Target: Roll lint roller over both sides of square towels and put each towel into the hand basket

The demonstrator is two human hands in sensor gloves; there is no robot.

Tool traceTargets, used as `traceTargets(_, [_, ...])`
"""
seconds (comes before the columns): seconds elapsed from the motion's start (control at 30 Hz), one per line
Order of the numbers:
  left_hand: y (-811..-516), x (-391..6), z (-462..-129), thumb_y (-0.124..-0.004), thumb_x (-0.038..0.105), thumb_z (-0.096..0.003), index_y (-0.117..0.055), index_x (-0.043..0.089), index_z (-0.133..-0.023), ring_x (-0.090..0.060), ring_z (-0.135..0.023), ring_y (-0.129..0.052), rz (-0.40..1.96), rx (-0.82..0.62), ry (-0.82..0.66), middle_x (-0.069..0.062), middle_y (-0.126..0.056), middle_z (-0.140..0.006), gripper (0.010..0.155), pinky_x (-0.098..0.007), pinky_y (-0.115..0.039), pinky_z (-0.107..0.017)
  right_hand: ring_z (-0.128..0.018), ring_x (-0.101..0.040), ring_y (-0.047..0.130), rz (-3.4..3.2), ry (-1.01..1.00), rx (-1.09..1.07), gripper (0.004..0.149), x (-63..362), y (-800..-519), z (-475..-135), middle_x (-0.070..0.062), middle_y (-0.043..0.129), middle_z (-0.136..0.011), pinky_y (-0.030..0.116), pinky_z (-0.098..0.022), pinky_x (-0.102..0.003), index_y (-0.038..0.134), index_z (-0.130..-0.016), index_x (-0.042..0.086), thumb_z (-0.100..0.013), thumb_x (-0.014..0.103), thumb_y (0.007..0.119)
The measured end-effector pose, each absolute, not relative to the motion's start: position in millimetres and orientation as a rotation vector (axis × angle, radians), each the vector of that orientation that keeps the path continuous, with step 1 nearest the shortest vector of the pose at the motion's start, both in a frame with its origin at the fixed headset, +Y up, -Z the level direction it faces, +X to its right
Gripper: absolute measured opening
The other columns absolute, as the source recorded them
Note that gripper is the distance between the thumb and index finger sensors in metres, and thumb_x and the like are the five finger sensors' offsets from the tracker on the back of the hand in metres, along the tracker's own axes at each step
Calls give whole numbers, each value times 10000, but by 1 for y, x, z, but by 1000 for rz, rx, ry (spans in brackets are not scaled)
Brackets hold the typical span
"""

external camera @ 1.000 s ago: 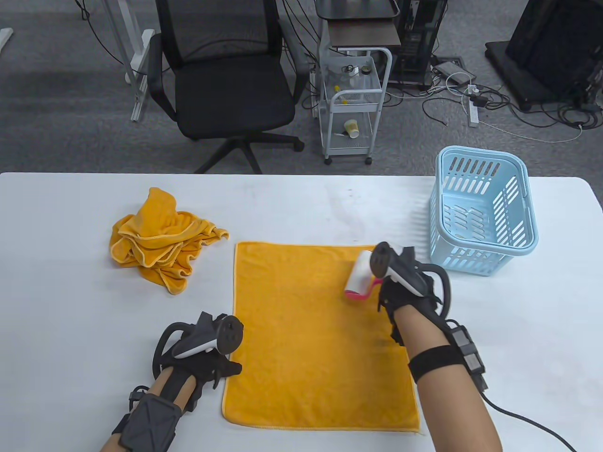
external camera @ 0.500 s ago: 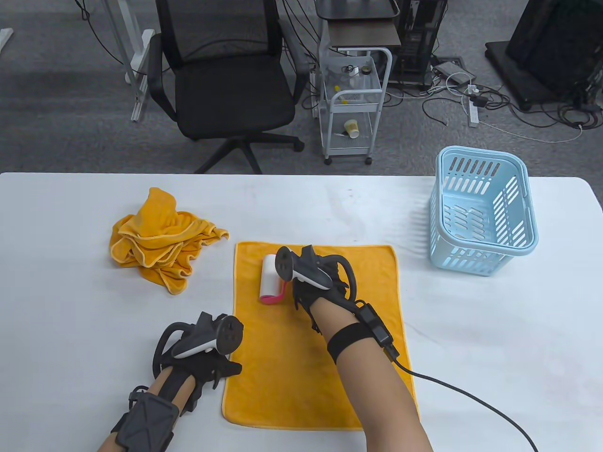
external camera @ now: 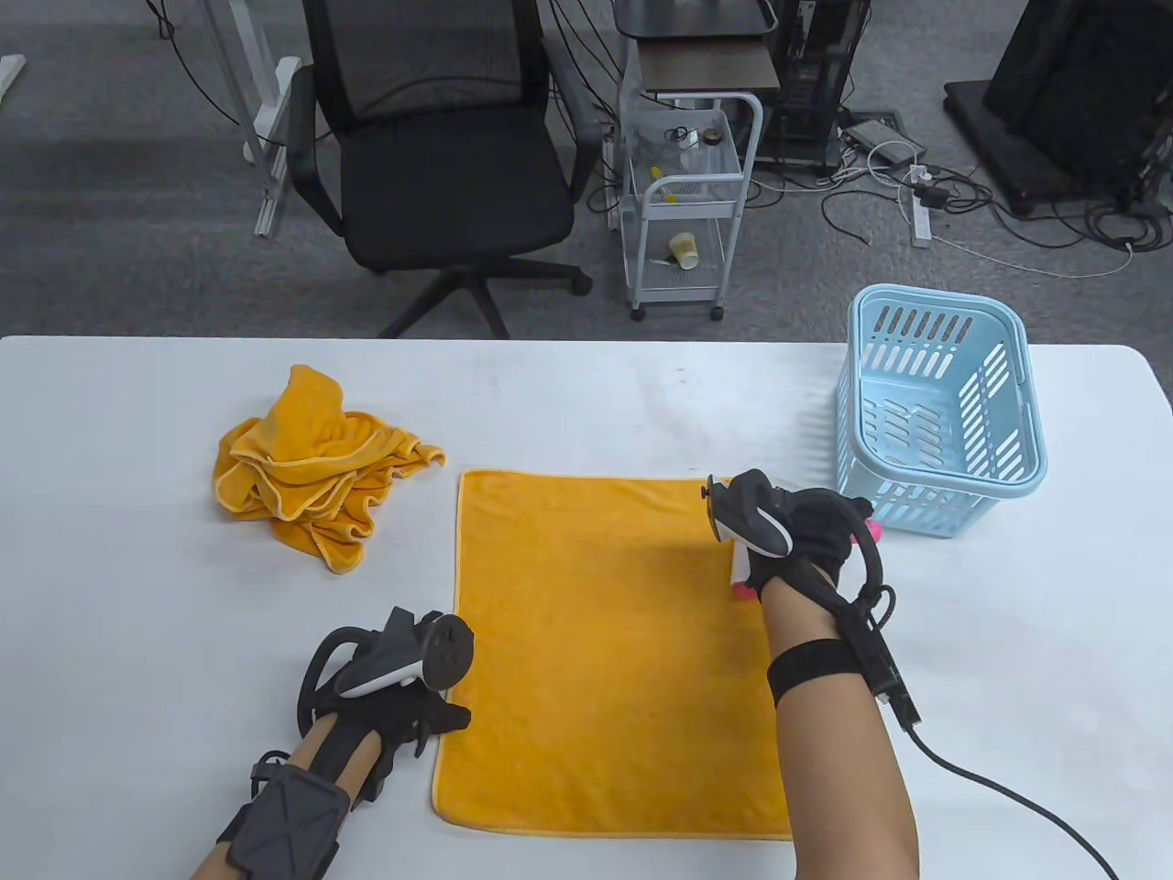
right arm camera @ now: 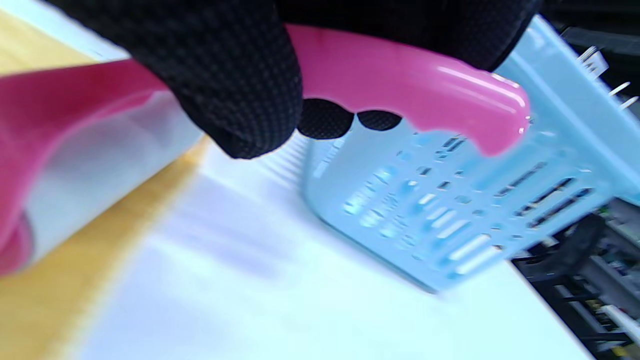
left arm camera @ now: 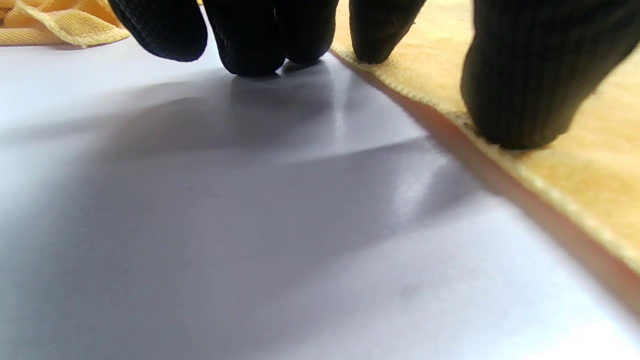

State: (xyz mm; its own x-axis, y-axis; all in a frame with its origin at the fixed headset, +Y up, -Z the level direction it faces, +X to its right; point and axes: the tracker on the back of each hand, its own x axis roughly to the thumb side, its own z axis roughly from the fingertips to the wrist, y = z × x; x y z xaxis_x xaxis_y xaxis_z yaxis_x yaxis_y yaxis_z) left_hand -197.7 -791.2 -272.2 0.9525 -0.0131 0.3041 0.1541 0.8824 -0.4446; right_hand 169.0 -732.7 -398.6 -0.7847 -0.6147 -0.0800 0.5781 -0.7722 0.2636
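Right hand (external camera: 797,541): fingers curled round the pink handle of the lint roller (right arm camera: 390,75), its white roll lying on the flat towel's right edge, at about 2 o'clock of the cloth; the grip presumably keeps the roll pressed level for a pass across the nap. Left hand (external camera: 394,697): fingers fairly straight, gripping nothing, thumb and one fingertip (left arm camera: 515,115) pressing on the towel's left hem at about 8 o'clock while the other tips rest on the bare table (external camera: 137,568), evidently pinning the cloth so it does not drag under the roller. Flat towel (external camera: 614,651): orange, spread smooth at table centre, one face up; the underside is judged not yet treated. Crumpled towels (external camera: 312,467): orange heap at 10 o'clock of the flat one, apart from it, awaiting their turn. Hand basket (external camera: 944,422): pale blue, slotted, at 2 o'clock, just beyond the right hand, no towel visible inside.
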Motion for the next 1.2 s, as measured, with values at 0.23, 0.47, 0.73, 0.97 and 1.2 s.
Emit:
traceTargets(0.23, [-791, -198, -272, -899, 626, -368, -538, 330, -1082, -434, -1051, -633, -85, -485, -300, -98, -476, -1209, 853, -672, -560, -737, -907, -444, 779, -2820, -241, 38, 550, 123, -721, -390, -140, 767, -998, 653, -627, -656, 724, -1011, 231, -491, 267, 901])
traceTargets(0.47, [-792, -198, -272, -899, 626, -367, -536, 331, -1081, -434, -1051, -629, -80, -484, -299, -98, -471, -1210, 854, -671, -560, -737, -877, -428, 815, -3040, -310, -358, 567, 25, -737, -369, -128, 783, -984, 686, -611, -629, 702, -1024, 224, -495, 307, 890])
traceTargets(0.73, [-792, -198, -272, -898, 625, -368, -536, 328, -1082, -437, -1050, -628, -79, -485, -300, -100, -472, -1209, 854, -672, -559, -737, -862, -418, 839, -2926, -256, -379, 557, 24, -752, -365, -121, 812, -965, 699, -606, -622, 729, -1009, 240, -485, 306, 906])
traceTargets(0.97, [-792, -198, -272, -898, 624, -369, -536, 326, -1082, -436, -1051, -627, -79, -484, -300, -99, -475, -1207, 853, -672, -560, -736, -862, -431, 837, -2750, -288, -104, 548, 110, -737, -367, -121, 838, -946, 691, -604, -639, 767, -991, 237, -472, 269, 941])
traceTargets(1.2, [-792, -199, -272, -898, 624, -368, -536, 327, -1082, -437, -1050, -628, -77, -484, -299, -98, -472, -1208, 854, -672, -560, -736, -882, -434, 814, -2605, -321, 132, 537, 175, -730, -360, -123, 825, -956, 675, -615, -646, 786, -983, 235, -471, 255, 946])
